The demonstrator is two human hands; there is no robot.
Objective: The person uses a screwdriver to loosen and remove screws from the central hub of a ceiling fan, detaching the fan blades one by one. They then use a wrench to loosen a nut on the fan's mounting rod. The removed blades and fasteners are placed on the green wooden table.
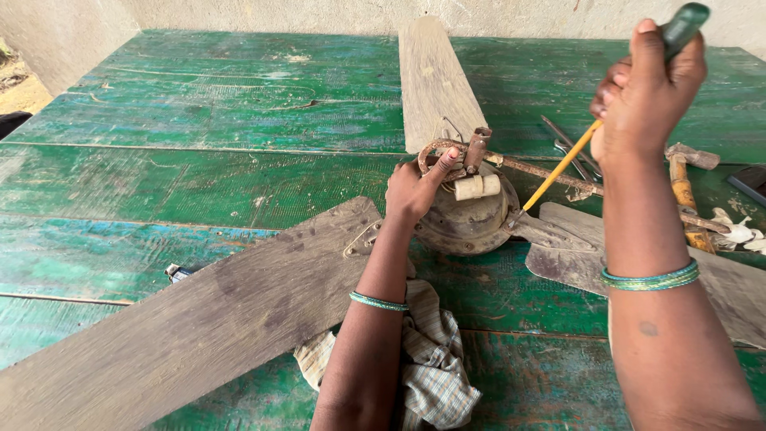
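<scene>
The left hand (415, 187) grips the ceiling fan motor housing (467, 219), which lies on the green tabletop (239, 112). The right hand (646, 96) holds a screwdriver (558, 168), tip at the hub. All three blades remain attached; disassembly looks barely begun.

My worn green-painted plank table (199, 104) filling the frame, pale rough plaster wall (263, 12) along the top, sandy ground (20, 92) upper left, daylight

The near-left fan blade (183, 335) runs off the bottom edge. The right hand (646, 88) hides most of the screwdriver (558, 168) handle. The checked cloth (431, 367) lies partly under the left forearm.
</scene>
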